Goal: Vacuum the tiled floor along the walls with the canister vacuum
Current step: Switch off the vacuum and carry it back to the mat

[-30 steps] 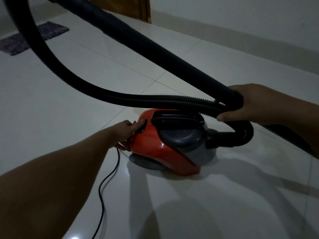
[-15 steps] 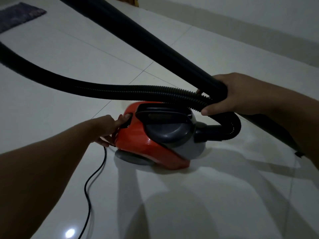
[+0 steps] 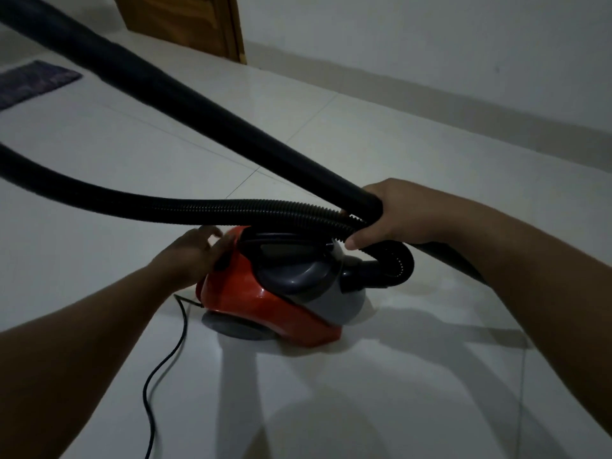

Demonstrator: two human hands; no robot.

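while right hand (image 3: 402, 215) grips wand (image 3: 205, 122), no readable label on vacuum (image 3: 275, 289)

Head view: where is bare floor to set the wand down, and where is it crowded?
Bare white tile lies between the red canister vacuum and the far wall, and between the black ribbed hose and the dark mat. Crowded: at the canister, with both hands, and along the thin black cord.

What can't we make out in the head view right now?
- Wand: nozzle end cut off by the left frame edge.
- Hose: far run leaves the frame at left.
- Power cord: plug end cut off at the bottom edge.
- Left hand at the vacuum body: fingers motion-blurred, contact unclear.
- Right hand: hides where wand meets hose.
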